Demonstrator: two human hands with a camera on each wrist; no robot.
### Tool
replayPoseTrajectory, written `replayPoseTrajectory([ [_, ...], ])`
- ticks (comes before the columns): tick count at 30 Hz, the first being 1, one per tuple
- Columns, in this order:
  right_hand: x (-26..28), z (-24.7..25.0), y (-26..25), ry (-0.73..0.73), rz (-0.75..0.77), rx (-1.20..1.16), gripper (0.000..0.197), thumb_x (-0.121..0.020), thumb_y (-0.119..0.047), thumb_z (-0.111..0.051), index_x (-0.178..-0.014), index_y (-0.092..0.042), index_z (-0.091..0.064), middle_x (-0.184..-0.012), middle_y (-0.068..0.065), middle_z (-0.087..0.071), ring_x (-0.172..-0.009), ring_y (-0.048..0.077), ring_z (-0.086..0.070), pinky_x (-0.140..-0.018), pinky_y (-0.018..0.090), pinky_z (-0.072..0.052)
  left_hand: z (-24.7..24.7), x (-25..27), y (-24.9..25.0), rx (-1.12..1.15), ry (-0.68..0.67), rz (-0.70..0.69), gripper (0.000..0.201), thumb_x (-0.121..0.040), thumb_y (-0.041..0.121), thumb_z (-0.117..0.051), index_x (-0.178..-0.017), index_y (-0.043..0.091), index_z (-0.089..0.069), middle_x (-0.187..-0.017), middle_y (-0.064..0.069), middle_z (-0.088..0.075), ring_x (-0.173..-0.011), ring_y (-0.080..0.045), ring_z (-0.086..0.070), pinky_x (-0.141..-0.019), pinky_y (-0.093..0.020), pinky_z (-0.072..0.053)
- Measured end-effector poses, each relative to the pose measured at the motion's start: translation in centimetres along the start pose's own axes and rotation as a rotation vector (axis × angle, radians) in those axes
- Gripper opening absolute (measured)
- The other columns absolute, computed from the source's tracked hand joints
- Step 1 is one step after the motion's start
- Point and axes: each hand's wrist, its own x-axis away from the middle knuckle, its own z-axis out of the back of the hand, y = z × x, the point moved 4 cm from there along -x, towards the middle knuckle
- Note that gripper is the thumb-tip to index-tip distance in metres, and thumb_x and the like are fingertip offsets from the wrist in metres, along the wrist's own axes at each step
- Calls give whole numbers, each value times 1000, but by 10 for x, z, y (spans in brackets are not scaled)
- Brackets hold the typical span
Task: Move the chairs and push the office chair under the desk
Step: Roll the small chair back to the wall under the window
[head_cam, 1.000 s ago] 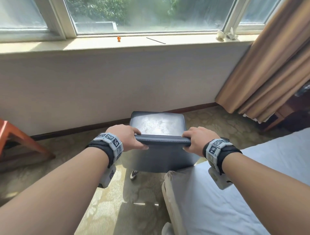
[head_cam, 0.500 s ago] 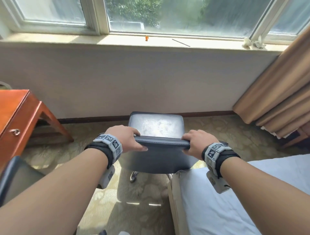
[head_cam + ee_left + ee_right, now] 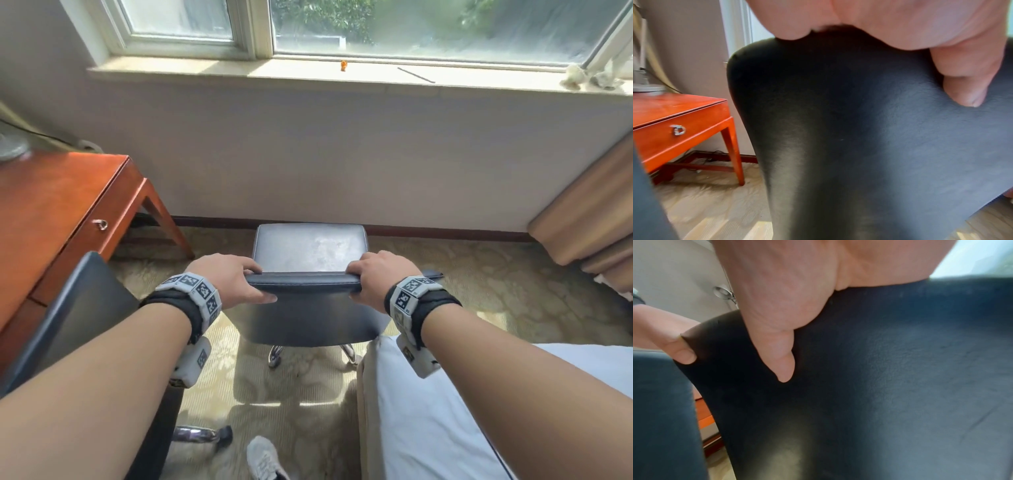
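Head view: I have my left hand (image 3: pixel 230 277) and right hand (image 3: pixel 381 278) clasped over the top edge of the dark chair (image 3: pixel 310 250) at frame centre, mid-move; next I judge it needs steering clear of the bed (image 3: pixel 428 418), lower right. The red tabletop (image 3: pixel 51 192) sits at left, carpet (image 3: pixel 479 274) below.

Left wrist view: thumb pressed on the chair's back (image 3: pixel 859 146).

Right wrist view: the same grip.

The right hand (image 3: pixel 797 288) grips the top edge of the dark leather chair back (image 3: pixel 890 386), its thumb pressed flat down the back's near face. At the back's far corner the left hand (image 3: pixel 659 335) clasps the edge, thumb tip showing. A second dark padded surface (image 3: pixel 659 410) fills the lower left, with orange-red wood (image 3: pixel 704 418) behind it.
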Motion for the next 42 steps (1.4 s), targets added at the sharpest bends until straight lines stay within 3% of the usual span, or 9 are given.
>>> replayPoseTrajectory([
  [7, -15, 6, -15, -10, 83, 19, 29, -95, -48, -60, -120, -36, -65, -119, -4, -63, -116, 27, -58, -86, 38, -52, -2, 12, -18, 1, 23, 51, 75, -60, 97, -53, -122, 55, -61, -91, 30, -60, -80, -2, -62, -70, -24, -51],
  [13, -22, 15, -22, -20, 59, -5, 29, -95, -48, -60, -120, -35, -66, -119, -3, -63, -116, 27, -58, -90, 40, -54, 5, -3, -29, 6, 34, 10, 67, -62, 95, -53, -116, 55, -61, -86, 33, -58, -80, 1, -60, -76, -25, -55],
  [17, -26, 15, -44, -26, 23, -25, 29, -97, -50, -59, -121, -35, -66, -117, -4, -62, -116, 25, -57, -89, 39, -54, 14, -14, -52, -15, 38, -35, 79, -52, 100, -43, -115, 56, -61, -97, 31, -67, -82, 2, -61, -79, -27, -57],
  [23, -41, 19, -103, 0, 49, -16, 28, -100, -47, -57, -120, -30, -66, -114, -3, -63, -111, 24, -60, -84, 37, -55, 33, -20, -106, -47, 67, -68, 94, -41, 109, -36, -113, 57, -64, -82, 29, -63, -75, 3, -59, -67, -22, -50],
  [27, -49, 20, -108, -8, 21, -1, 28, -100, -49, -57, -119, -32, -67, -111, -7, -61, -110, 20, -59, -88, 40, -58, 31, -26, -118, -39, 89, -58, 88, -48, 107, -40, -112, 53, -68, -81, 26, -66, -78, -2, -63, -75, -27, -57],
  [32, -65, 25, -89, -2, 47, 28, 26, -97, -46, -59, -120, -37, -68, -112, -8, -62, -111, 22, -61, -94, 43, -56, 15, -17, -109, -80, 103, -40, 94, -57, 109, -31, -118, 46, -65, -81, 19, -66, -79, -11, -66, -76, -30, -57],
  [37, -84, 28, -68, -8, 102, 107, 38, -95, -55, -63, -132, -46, -61, -125, -8, -62, -118, 24, -62, -100, 42, -53, -9, 4, -90, -34, 132, 44, 88, -65, 104, -31, -113, 38, -64, -84, 13, -65, -80, -16, -65, -72, -30, -53],
  [40, -91, 33, -58, 47, -53, 160, 37, -92, -55, -67, -128, -45, -62, -122, -5, -63, -122, 26, -58, -108, 47, -44, -20, 16, -82, -22, 137, 56, 68, -78, 93, -37, -109, 37, -60, -83, 12, -63, -78, -16, -63, -70, -31, -53],
  [42, -94, 30, -49, 111, -198, 57, 34, -90, -35, -66, -125, -36, -62, -125, -1, -60, -132, 28, -50, -118, 60, -31, -23, 20, -76, -28, 155, 73, 55, -84, 81, -45, -112, 36, -57, -85, 10, -64, -78, -19, -62, -69, -32, -51],
])
